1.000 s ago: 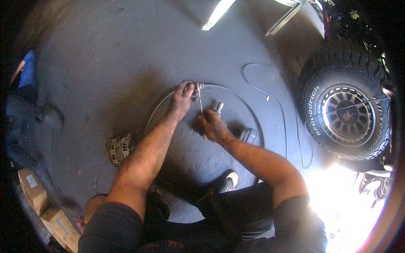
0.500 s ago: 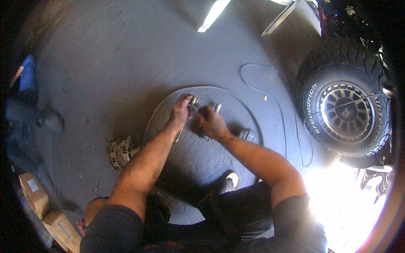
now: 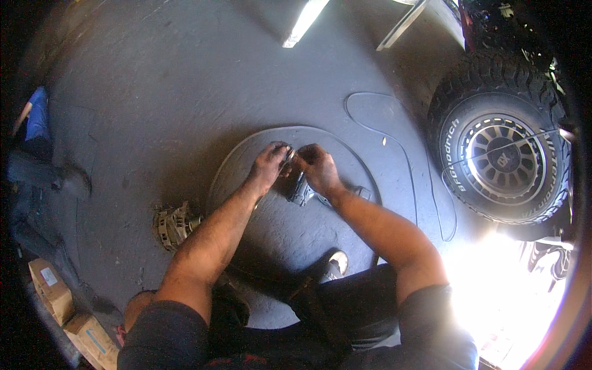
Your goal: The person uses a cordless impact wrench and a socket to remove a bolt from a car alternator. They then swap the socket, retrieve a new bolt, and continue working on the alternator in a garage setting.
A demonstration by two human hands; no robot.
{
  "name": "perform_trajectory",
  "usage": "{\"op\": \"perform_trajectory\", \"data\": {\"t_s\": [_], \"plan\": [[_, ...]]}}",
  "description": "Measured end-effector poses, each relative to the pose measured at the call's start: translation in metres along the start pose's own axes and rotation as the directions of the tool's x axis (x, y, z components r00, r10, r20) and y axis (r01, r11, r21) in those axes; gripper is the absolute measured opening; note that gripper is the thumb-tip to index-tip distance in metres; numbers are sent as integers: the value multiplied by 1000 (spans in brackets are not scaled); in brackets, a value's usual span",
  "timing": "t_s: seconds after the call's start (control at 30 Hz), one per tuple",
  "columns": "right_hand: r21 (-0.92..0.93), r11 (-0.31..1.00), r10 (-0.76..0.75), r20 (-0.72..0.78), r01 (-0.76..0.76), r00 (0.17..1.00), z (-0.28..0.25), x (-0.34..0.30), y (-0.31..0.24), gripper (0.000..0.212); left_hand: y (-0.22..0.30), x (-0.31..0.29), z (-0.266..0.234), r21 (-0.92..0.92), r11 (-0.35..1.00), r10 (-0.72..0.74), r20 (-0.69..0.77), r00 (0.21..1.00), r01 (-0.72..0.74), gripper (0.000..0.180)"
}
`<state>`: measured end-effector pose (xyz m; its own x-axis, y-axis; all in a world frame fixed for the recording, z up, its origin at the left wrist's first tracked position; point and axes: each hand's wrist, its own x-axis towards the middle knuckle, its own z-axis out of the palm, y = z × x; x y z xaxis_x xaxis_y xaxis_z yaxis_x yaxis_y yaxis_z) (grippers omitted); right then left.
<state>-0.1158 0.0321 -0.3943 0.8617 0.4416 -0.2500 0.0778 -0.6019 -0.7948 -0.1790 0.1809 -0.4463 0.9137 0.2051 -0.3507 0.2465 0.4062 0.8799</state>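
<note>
Over a round grey surface with a raised rim (image 3: 233,161), my two hands meet close together. My left hand (image 3: 266,165) is closed around a small shiny metal part (image 3: 287,156), its kind mostly hidden by the fingers. My right hand (image 3: 319,169) comes in from the right with fingers bent and pinched beside that part. What the right fingertips hold is too small to make out. Under the right hand lies a dark grey tool body (image 3: 300,192), perhaps a cordless power tool, partly covered by the hand and forearm. A thin metallic edge shows beside my left wrist.
An alternator-like unit (image 3: 172,227) sits on the floor left of my left forearm. A thin cable (image 3: 401,145) loops on the right, near a large vehicle tyre (image 3: 453,151). Cardboard boxes (image 3: 52,290) stand lower left; a blue-clad person (image 3: 38,114) is at the far left.
My right hand has moved up and slightly right, turning off the tool body so more of it shows. The left hand keeps hold of the metal part. The view has shifted slightly.
</note>
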Motion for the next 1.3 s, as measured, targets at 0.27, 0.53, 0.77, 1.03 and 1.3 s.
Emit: {"op": "perform_trajectory", "data": {"t_s": [0.27,0.53,0.77,1.03,1.3], "plan": [[-1,997,82,13,-82,997,7,-2,4,32,-23,-4,-10,184,979,-100,78,992,84,39],[92,995,40,112,-50,993,8,1,10,28,-44,-4,-28,83,995,-67,174,983,53,40],[-2,993,117,159,-118,980,11,5,22,33,-25,-10,-7,124,945,-304,-11,953,303,48],[-299,951,31,363,85,931,25,-6,18,54,-55,1,-42,663,740,40,-205,978,109,53],[-276,960,156,414,-40,897,10,-1,19,57,-112,10,-92,797,602,282,-162,946,-43,36]]}}
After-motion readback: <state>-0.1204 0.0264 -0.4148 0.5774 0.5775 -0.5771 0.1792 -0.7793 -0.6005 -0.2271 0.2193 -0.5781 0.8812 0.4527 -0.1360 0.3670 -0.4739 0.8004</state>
